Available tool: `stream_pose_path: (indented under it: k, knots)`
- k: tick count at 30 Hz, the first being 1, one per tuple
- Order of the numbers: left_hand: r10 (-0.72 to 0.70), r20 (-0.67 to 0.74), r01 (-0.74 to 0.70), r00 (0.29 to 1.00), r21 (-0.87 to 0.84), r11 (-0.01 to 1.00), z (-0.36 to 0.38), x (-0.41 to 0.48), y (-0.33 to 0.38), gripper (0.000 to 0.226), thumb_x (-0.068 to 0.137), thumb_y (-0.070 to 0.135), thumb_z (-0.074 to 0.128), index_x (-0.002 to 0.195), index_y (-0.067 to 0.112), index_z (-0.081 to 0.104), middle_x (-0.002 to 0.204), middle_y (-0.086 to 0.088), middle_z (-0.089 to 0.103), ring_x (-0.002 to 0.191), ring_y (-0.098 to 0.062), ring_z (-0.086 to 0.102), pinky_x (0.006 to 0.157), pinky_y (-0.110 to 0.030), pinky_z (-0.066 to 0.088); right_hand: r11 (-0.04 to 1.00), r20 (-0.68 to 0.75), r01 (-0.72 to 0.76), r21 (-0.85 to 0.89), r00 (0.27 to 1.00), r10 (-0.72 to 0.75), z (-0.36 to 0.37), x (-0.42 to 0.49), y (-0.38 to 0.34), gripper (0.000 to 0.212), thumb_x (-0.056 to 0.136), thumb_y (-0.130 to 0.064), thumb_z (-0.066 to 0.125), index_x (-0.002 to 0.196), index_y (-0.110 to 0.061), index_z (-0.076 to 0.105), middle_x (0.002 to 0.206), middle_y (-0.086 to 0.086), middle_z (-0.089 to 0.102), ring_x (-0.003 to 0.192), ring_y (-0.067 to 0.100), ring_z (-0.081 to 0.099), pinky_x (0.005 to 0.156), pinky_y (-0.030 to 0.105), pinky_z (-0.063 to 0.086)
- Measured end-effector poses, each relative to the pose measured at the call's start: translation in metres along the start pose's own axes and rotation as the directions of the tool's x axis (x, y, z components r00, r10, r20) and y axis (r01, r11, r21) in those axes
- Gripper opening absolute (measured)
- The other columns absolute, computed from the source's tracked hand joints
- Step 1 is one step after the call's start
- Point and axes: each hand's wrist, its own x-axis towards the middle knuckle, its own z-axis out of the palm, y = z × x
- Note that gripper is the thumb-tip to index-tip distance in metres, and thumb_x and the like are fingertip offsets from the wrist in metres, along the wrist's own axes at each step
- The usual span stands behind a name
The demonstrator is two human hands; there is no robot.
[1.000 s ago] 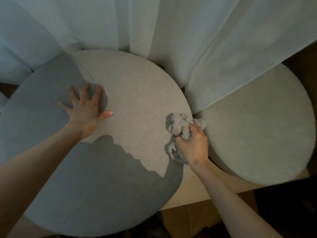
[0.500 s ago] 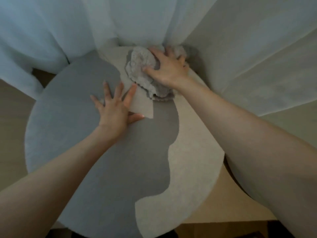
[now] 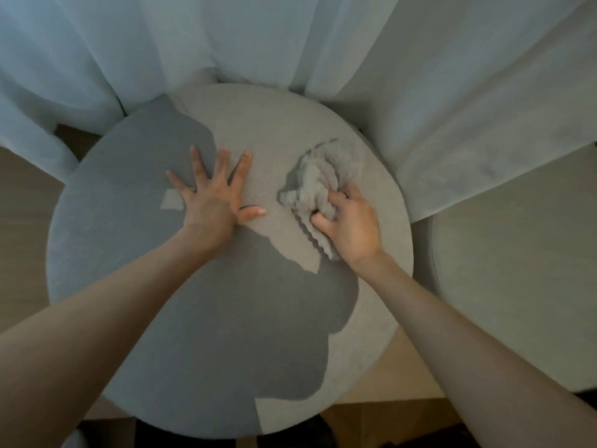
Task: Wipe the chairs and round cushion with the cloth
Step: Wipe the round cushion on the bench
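Note:
A large round beige cushion (image 3: 277, 124) fills the middle of the view, its left and near parts in shadow. My left hand (image 3: 216, 198) lies flat on it with fingers spread, pressing near the centre. My right hand (image 3: 350, 226) grips a crumpled grey cloth (image 3: 318, 179) and holds it down on the cushion's right side. The cloth bunches out ahead of my fingers toward the far right rim.
White curtains (image 3: 323, 37) hang along the far side and drape over the cushion's back edge. A second round beige seat (image 3: 517, 270) sits close on the right. Wooden floor (image 3: 19, 237) shows at the left and along the near edge.
My right hand has dragged the cloth from the cushion's far edge by the curtain back toward me, onto the right side. My left hand stays pressed flat on the cushion.

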Motion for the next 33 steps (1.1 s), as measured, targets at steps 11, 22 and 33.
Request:
stream_pose_path:
  k: [11,22,33]
  knots:
    - [0.033,-0.107,-0.052,0.994,-0.182,0.982,0.009,-0.032,0.001,0.067,0.095,0.048,0.042,0.153,0.025,0.015,0.16,-0.009,0.003,0.145,-0.04,-0.007,0.108,-0.071,-0.004,0.94,0.006,-0.278,0.199,0.959,0.282,-0.016,-0.156,-0.004,0.027,0.073,-0.047,0.058,0.078,-0.022,0.065,0.079,-0.001,0.064,0.076,0.021,0.062,0.066,0.037,0.05]
    - [-0.063,-0.147,0.038,0.987,-0.172,0.984,0.006,-0.078,-0.059,0.056,0.097,0.051,0.031,0.15,0.036,0.02,0.16,0.0,0.006,0.144,-0.04,-0.013,0.107,-0.071,-0.006,0.997,-0.325,-0.028,0.071,0.944,0.049,-0.013,0.058,-0.094,0.038,0.093,-0.046,0.044,0.116,-0.019,0.057,0.119,0.005,0.06,0.116,0.03,0.045,0.088,0.039,0.035]
    - [-0.161,-0.127,0.143,0.979,-0.145,0.979,0.007,-0.075,-0.077,0.061,0.086,0.069,0.037,0.143,0.053,0.024,0.159,0.01,0.009,0.143,-0.044,0.001,0.105,-0.074,0.011,0.96,-0.047,0.222,-0.17,0.971,-0.233,0.047,0.111,-0.083,0.057,0.084,-0.047,0.056,0.137,-0.025,0.051,0.129,0.017,0.05,0.119,0.039,0.043,0.103,0.042,0.031]
